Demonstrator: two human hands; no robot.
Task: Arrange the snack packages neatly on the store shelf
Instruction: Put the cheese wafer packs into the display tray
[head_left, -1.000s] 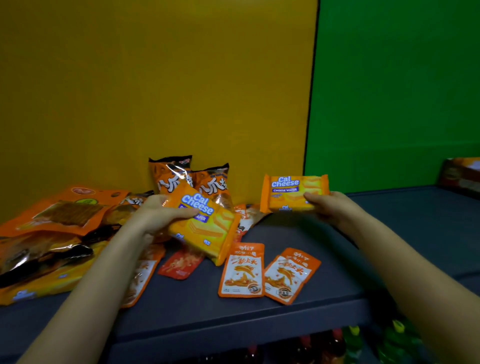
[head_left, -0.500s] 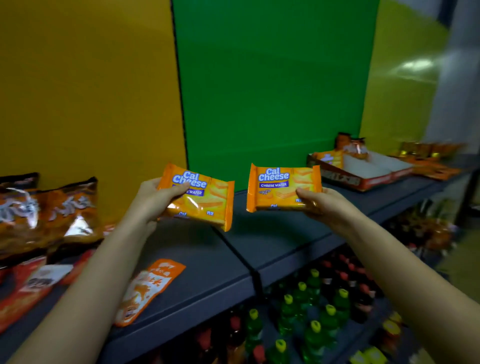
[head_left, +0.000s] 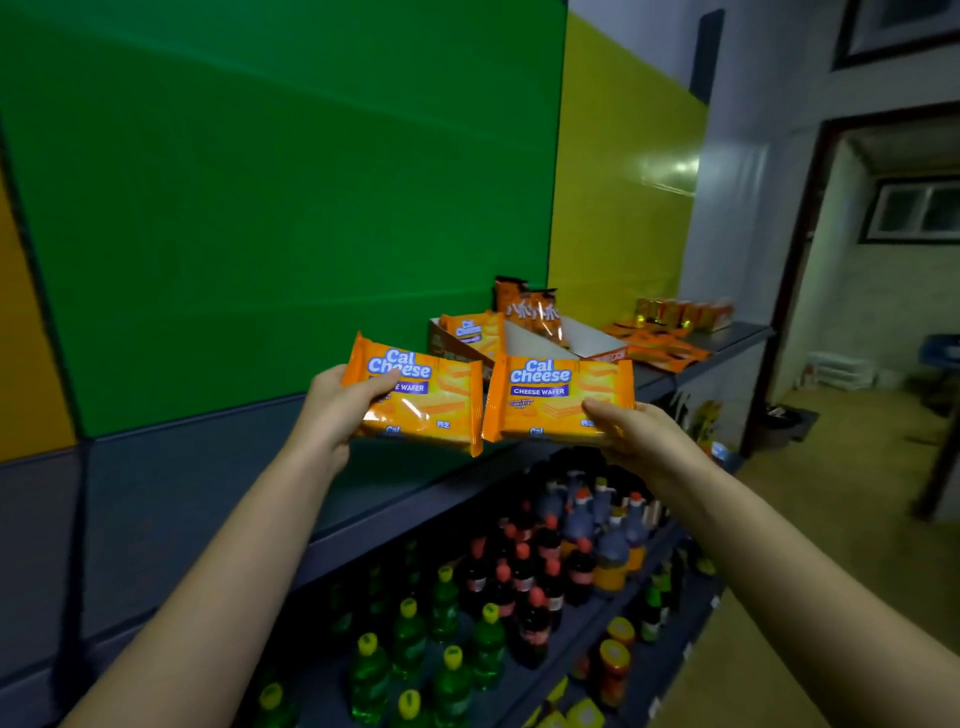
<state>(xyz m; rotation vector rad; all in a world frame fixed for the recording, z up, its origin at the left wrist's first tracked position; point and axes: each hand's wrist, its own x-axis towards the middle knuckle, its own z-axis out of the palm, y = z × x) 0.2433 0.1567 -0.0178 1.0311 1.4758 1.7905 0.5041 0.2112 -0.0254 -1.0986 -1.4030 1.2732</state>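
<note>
Orange Cal Cheese wafer pack (head_left: 415, 400) gripped in left hand (head_left: 337, 410), twin pack (head_left: 558, 399) in right hand (head_left: 631, 436); long axes horizontal. Display box (head_left: 524, 340) lies up-right of frame centre, right hand nearer.

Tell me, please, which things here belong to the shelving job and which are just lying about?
Job:
orange Cal Cheese wafer pack in left hand
matching orange wafer pack in right hand
open cardboard display box
grey metal shelf

Lying about:
green-capped and red-capped drink bottles below

Two hands (head_left: 337, 405) (head_left: 631, 436), two held Cal Cheese wafer packs (head_left: 431, 400) (head_left: 558, 397), one open display box (head_left: 524, 340).
</note>
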